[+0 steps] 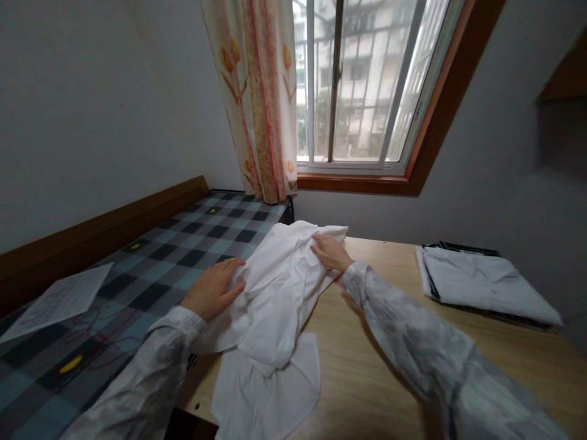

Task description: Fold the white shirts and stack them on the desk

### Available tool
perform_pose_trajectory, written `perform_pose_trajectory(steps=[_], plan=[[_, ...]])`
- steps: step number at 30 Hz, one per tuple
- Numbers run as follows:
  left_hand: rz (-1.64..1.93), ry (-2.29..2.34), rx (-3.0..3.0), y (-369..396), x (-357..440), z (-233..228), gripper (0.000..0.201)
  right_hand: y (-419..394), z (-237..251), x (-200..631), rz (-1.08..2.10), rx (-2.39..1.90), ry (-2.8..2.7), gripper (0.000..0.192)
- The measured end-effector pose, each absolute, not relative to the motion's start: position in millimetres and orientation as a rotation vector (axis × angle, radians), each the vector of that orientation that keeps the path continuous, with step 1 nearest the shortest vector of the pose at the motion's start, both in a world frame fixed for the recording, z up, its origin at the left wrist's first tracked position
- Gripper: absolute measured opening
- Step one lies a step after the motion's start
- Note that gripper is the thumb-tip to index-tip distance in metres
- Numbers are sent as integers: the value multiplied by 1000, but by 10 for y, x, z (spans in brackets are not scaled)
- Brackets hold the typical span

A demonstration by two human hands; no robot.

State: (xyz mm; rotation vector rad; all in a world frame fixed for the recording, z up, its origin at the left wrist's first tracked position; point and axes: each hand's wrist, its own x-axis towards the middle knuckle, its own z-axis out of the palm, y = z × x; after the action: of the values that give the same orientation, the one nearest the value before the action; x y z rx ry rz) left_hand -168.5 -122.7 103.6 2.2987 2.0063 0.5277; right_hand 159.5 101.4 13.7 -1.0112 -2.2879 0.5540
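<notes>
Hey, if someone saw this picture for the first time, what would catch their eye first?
Probably the crumpled white garment in the middle, spilling over the near edge of the wooden table, with the left hand and right hand pressed on it. Next, the bright window behind, and the checked bed cover on the left.

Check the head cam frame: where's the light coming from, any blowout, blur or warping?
Head view: daylight comes through the window, bright but with the buildings outside readable; the walls stay dim and grey. The white garment under the left hand and right hand keeps its fold detail, not clipped. The wide lens tilts and bends the window frame and the table edge. Sleeves near the bottom look soft.
</notes>
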Motion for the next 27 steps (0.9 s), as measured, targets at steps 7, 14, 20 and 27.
perform_pose_trajectory(steps=[7,14,20,27], plan=[[288,1895,2310,-881,-904,386,88,676,-185,1545,586,-928,-2489,62],[123,1904,2319,-823,-1009,69,81,471,-99,2915,390,-936,-2396,61],[197,1855,2206,-602,-1113,523,73,196,-126,4782,-160,-1469,-1928,60],[580,1722,2385,-245,-144,934,56,55,-430,6056,-169,-2207,-1326,90]])
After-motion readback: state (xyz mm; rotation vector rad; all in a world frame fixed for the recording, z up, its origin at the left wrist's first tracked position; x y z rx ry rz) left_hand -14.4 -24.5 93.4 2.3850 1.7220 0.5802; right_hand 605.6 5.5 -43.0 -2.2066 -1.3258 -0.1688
